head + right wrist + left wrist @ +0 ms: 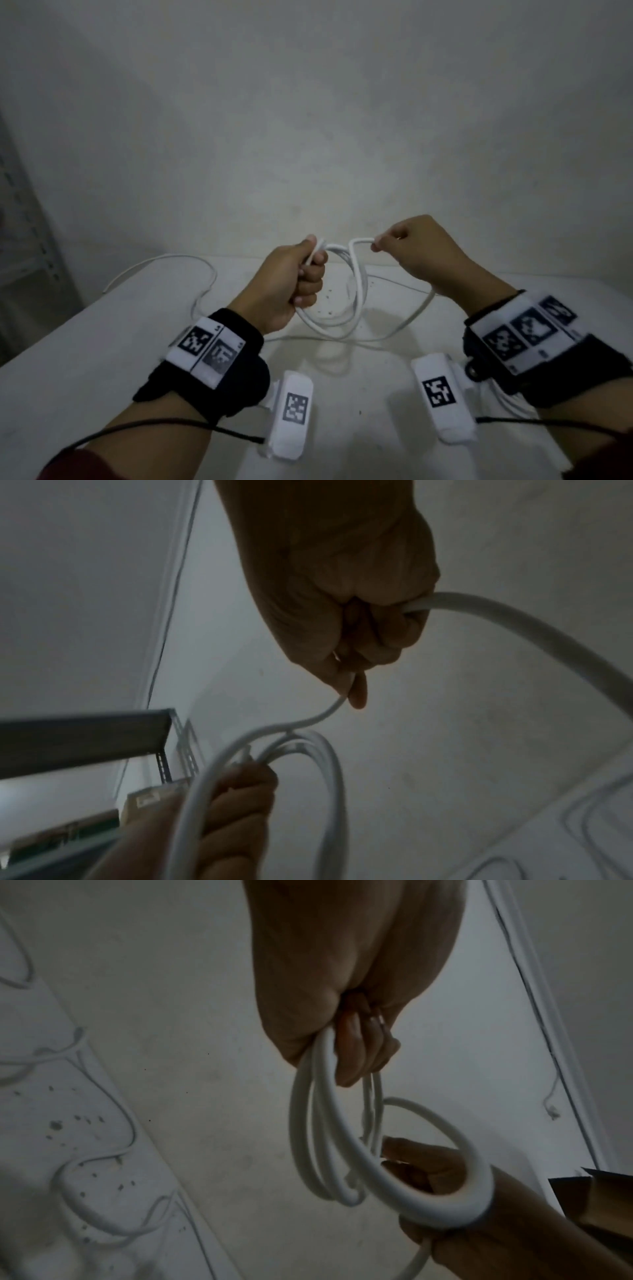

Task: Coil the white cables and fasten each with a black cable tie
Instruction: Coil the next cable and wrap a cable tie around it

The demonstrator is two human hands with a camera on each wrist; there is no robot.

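bare utility or storage room, plain grey plaster wall (308,120) rising behind a white counter (85,359), slotted metal shelving (24,246) standing at the left, loose white cable (164,270) lying on the counter

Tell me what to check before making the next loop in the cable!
1. Left hand grips the coil: ok, fingers curled round the loops.
2. Right hand holds the free cable: ok, pinched near the coil.
3. Loops lie together: ok, roughly, several hang from the left hand.
4. Slack left to coil: ok, the cable trails off the right hand to the table.
5. Second cable out of the way: ok, it lies apart at the far left.
6. Black tie ready: cannot tell, none shows in any view.
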